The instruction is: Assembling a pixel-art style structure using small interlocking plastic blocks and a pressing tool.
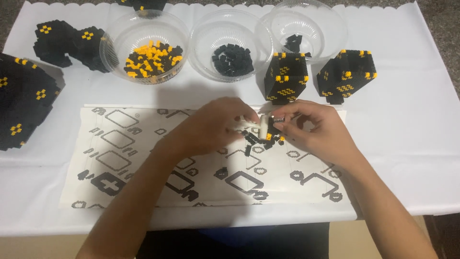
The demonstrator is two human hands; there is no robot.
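Observation:
My left hand (211, 125) grips a small white tool (256, 124) over the printed instruction sheet (143, 163). My right hand (318, 129) pinches a small piece of black and yellow bricks (277, 129) right against the tool's tip. Several loose black and yellow bricks (256, 141) lie on the sheet just beneath both hands. The fingers hide most of the held piece.
Three clear bowls stand at the back: one with yellow and black bricks (148, 57), one with black bricks (230, 57), one nearly bare (306, 29). Two built black cubes with yellow marks (286, 76) (346, 76) sit behind my hands. More black builds (24, 100) (72, 45) stand left.

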